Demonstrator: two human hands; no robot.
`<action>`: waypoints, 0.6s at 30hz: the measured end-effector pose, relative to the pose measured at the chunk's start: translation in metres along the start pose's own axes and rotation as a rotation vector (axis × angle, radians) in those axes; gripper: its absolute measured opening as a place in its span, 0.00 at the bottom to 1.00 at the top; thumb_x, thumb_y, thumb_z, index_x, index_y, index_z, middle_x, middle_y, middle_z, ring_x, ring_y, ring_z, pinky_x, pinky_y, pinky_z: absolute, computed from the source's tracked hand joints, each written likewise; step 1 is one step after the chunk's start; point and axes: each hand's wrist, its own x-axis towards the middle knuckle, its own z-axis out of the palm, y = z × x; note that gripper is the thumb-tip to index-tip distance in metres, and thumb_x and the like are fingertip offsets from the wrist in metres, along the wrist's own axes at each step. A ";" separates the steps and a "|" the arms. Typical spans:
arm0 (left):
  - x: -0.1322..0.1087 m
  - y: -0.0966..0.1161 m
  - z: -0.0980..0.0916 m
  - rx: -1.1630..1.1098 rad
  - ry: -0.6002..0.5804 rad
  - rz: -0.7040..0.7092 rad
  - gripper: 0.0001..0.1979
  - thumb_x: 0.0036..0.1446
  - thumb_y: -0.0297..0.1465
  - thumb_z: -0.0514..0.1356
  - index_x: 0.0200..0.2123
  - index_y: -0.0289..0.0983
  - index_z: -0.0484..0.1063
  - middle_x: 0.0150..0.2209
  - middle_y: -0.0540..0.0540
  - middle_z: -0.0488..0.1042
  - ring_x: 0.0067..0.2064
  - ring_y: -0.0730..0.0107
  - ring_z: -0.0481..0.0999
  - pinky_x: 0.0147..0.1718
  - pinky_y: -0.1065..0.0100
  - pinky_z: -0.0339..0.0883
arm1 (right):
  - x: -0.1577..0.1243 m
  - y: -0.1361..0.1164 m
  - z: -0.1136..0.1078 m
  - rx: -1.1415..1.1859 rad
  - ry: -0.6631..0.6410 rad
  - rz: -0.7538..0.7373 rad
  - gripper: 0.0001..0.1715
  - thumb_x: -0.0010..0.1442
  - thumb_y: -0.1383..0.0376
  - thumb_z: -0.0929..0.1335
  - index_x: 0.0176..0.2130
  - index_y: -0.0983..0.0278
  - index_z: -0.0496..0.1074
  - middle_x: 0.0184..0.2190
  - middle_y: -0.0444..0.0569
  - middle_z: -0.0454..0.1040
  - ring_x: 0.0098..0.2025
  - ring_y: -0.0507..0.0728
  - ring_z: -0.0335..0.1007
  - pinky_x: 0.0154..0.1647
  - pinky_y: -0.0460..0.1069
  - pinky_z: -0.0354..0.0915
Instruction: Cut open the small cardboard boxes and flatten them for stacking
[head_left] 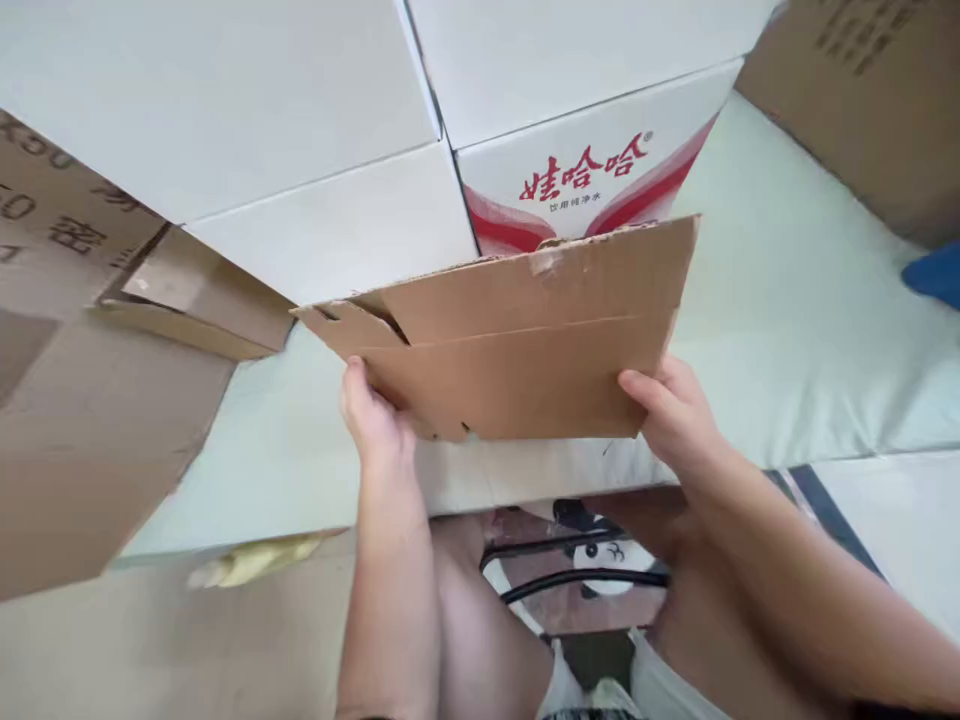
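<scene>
Between my two hands is a flattened brown cardboard box (517, 370), tilted above the near edge of the table. A crease runs across its upper part, and slits show at its upper left. My left hand (373, 415) grips the lower left edge, its thumb on the near face. On the right edge, my right hand (675, 405) is closed with the thumb laid over the front. The other fingers of both hands are mostly hidden behind the cardboard.
White cartons (322, 180) stand behind, one carrying red lettering (585, 175). Large brown boxes are at left (112, 400) and far right (870, 110). A pale green cloth (787, 340) covers the table. A blue object (934, 275) shows at the right edge. Below is a panda picture (607, 555).
</scene>
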 end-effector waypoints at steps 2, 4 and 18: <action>0.000 0.000 -0.001 0.017 -0.004 0.011 0.22 0.48 0.47 0.70 0.39 0.37 0.77 0.43 0.46 0.80 0.50 0.65 0.77 0.54 0.66 0.70 | 0.000 -0.002 0.000 -0.005 -0.009 -0.023 0.19 0.51 0.46 0.76 0.33 0.57 0.78 0.34 0.47 0.84 0.45 0.66 0.82 0.45 0.59 0.77; 0.000 0.000 -0.001 0.030 -0.006 0.015 0.21 0.50 0.47 0.69 0.40 0.37 0.77 0.45 0.46 0.80 0.51 0.63 0.77 0.54 0.65 0.69 | 0.000 -0.003 0.000 -0.014 -0.018 -0.038 0.20 0.53 0.46 0.75 0.34 0.57 0.78 0.34 0.47 0.84 0.45 0.66 0.82 0.45 0.60 0.77; -0.001 0.004 -0.001 0.048 0.001 -0.040 0.19 0.51 0.45 0.67 0.40 0.38 0.76 0.47 0.45 0.80 0.54 0.61 0.77 0.55 0.65 0.69 | -0.001 -0.001 -0.001 -0.019 -0.012 0.017 0.20 0.53 0.47 0.75 0.38 0.57 0.80 0.38 0.49 0.84 0.44 0.67 0.81 0.45 0.62 0.77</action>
